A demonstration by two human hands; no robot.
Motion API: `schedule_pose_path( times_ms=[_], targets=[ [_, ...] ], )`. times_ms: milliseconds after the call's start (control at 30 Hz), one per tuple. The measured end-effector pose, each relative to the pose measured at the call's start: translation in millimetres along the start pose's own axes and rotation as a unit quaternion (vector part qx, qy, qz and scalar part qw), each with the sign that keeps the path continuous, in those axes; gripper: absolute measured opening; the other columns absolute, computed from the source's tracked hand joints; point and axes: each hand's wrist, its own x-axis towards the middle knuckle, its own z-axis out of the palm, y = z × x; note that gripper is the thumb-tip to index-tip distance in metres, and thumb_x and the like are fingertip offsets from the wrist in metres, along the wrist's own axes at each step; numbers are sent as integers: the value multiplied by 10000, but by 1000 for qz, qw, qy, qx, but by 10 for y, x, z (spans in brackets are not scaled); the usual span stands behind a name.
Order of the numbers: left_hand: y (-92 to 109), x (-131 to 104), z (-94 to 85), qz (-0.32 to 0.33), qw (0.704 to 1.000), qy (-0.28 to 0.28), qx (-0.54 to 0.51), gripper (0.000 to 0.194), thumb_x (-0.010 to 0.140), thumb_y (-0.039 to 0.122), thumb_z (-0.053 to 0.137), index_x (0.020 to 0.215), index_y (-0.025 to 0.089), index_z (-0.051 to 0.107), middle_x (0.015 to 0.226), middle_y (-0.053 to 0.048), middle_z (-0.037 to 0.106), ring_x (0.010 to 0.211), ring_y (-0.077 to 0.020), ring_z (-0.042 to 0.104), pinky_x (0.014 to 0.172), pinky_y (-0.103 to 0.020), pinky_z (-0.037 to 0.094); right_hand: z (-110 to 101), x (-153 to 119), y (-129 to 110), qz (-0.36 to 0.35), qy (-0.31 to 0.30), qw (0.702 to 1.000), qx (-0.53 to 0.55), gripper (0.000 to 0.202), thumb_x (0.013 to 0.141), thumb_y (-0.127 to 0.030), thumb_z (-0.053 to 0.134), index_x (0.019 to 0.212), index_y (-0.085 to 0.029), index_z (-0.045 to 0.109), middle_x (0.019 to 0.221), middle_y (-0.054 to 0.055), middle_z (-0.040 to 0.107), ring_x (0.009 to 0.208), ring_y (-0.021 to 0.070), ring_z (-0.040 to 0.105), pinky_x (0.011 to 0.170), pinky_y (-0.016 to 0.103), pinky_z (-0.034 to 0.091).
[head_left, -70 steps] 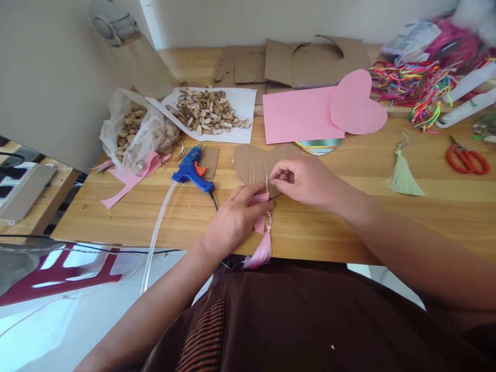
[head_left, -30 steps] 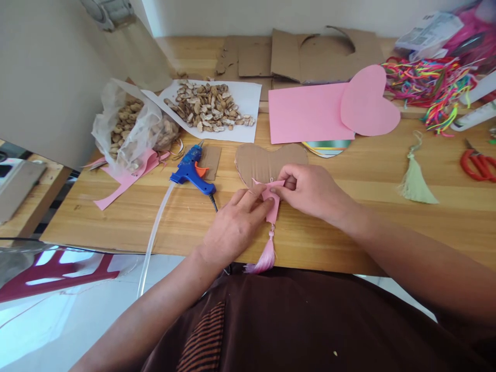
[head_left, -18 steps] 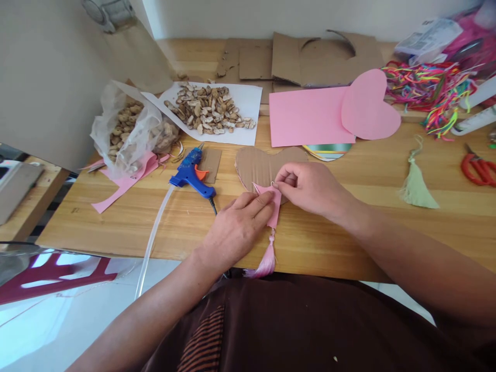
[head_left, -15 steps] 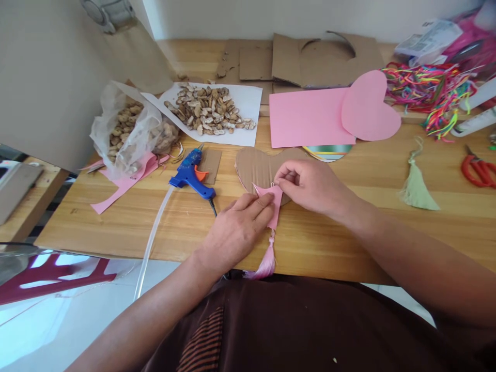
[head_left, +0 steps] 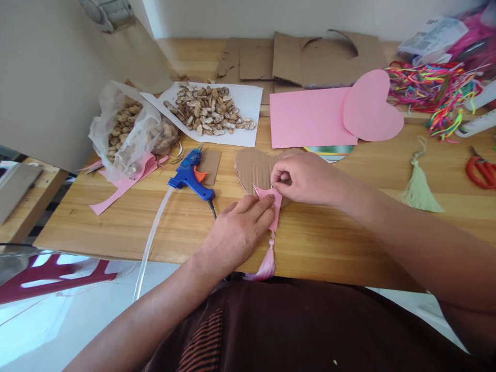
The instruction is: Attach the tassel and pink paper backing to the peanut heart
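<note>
A small pink paper piece (head_left: 276,213) lies over the lower part of a corrugated cardboard heart (head_left: 253,168). My left hand (head_left: 242,227) rests on this paper with its fingers together, holding it; its thumb is hidden. Just above the paper's top edge, my right hand (head_left: 304,178) is closed in a pinch on the thin white cord loop (head_left: 272,187), which is mostly covered by the fingertips. Below the paper hangs a pink tassel (head_left: 266,262), reaching the table's front edge.
A blue glue gun (head_left: 189,175) lies left of my hands, its cable running off the table. Peanut shells (head_left: 213,108) cover white paper behind. Pink card (head_left: 306,119), a pink paper heart (head_left: 370,108), a pale green tassel (head_left: 420,188) and red-handled scissors (head_left: 480,170) lie rightward.
My right hand has shifted slightly left and its fingertips now cover more of the cord loop. My left hand stays on the pink paper.
</note>
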Motion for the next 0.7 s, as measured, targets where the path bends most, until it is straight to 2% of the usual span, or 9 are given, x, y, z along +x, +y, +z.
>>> schedule_pose_path(
  times_ms=[200,300,400,567,700],
  targets=[
    [1,5,-13,0,1000,-11,-5,381,988,150,565,1366,126,600,1483,-89,625,1221,-276,606,897,-405,628,27,42,-22,-29,-22,999,-37,158,779,-98,607,658,-199,598,704,31,641,706,189,548,674,324,341],
    [1,7,-13,0,1000,-11,-2,361,998,157,553,1353,129,613,1480,-89,628,1221,-258,609,927,-382,617,46,70,-5,-42,-16,998,-32,142,812,-119,586,695,-199,602,707,22,625,684,175,529,689,324,338],
    [-4,6,-12,0,1000,-9,1,390,1005,166,549,1391,131,588,1485,-84,626,1237,-246,606,952,-365,605,61,92,24,-52,-19,998,-26,115,787,-116,579,716,-200,615,719,21,637,688,177,529,687,321,324],
    [-23,6,0,2,1000,-11,-6,374,998,164,562,1369,140,601,1492,-73,622,1238,-248,610,922,-373,617,78,103,83,-83,-23,996,-27,96,782,-122,572,749,-194,626,747,25,647,696,175,536,684,315,319],
    [-26,6,13,2,1000,-5,-13,388,994,133,547,1379,128,591,1477,-90,630,1235,-247,609,949,-377,609,95,105,98,-77,-15,996,-31,87,773,-137,570,754,-202,624,741,19,644,694,176,532,691,317,325]
  ],
)
